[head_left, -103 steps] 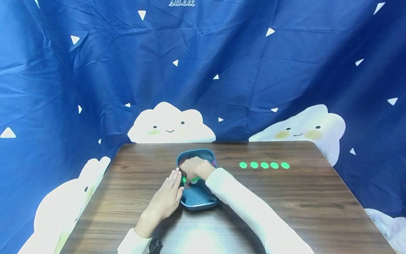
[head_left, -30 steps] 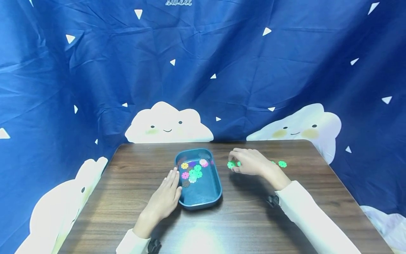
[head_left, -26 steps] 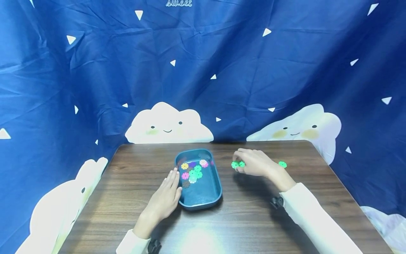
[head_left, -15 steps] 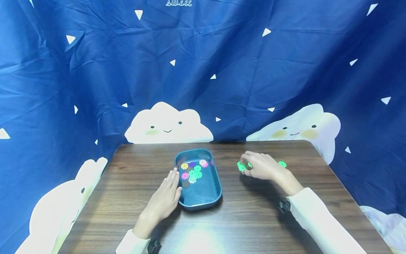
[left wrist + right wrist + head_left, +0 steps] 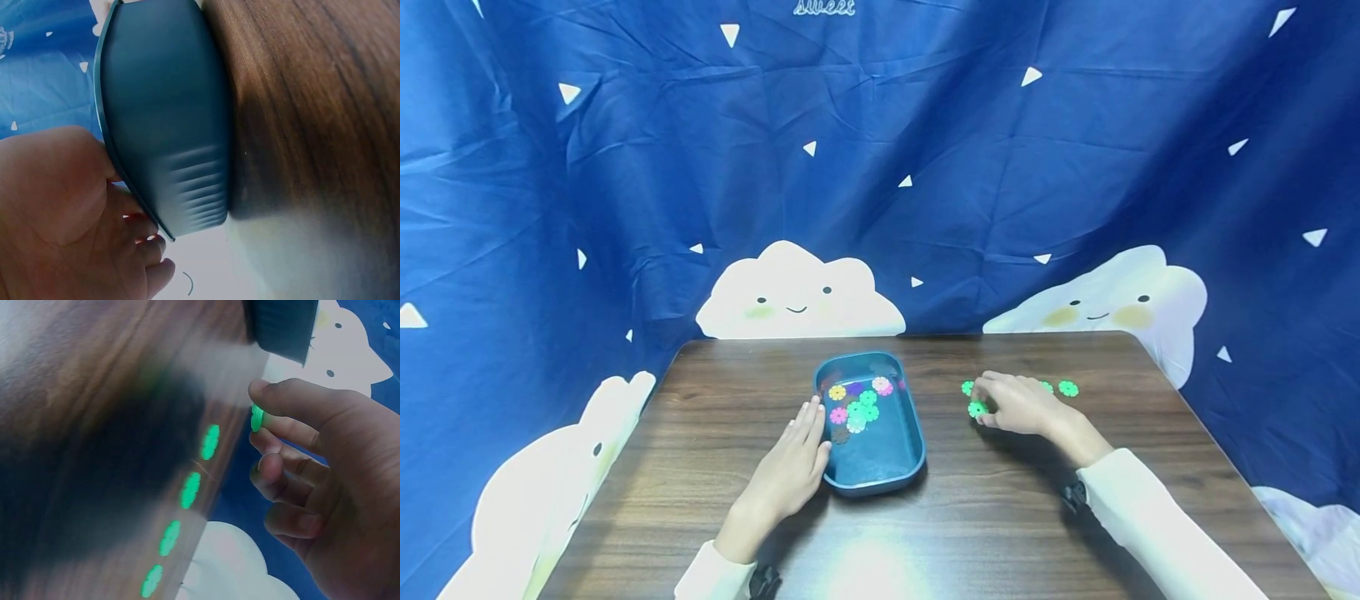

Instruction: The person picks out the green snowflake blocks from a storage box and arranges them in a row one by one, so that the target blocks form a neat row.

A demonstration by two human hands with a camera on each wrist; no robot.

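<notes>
My left hand (image 5: 790, 458) rests with straight fingers along the left rim of a dark blue tray (image 5: 880, 462); the left wrist view shows the palm beside the tray's outer wall (image 5: 165, 119). To the right of the tray, my right hand (image 5: 1022, 406) pinches a green flower-shaped disc (image 5: 977, 409) between thumb and fingertips, held close over the table; in the right wrist view this green disc (image 5: 257, 417) stands on edge in the grip. Behind the hand runs a row of matching green discs (image 5: 1068, 388), partly hidden by it.
Inside the tray lie several flower discs: green ones (image 5: 857, 410), a yellow one (image 5: 837, 392), a pink one (image 5: 838, 415) and others. The brown wooden table (image 5: 737, 375) ends at a blue curtain (image 5: 850, 167) printed with clouds.
My right hand has gone from inside the tray to the row of discs, then rightward and slightly nearer, with a green disc pinched. The left hand stays at the tray's rim.
</notes>
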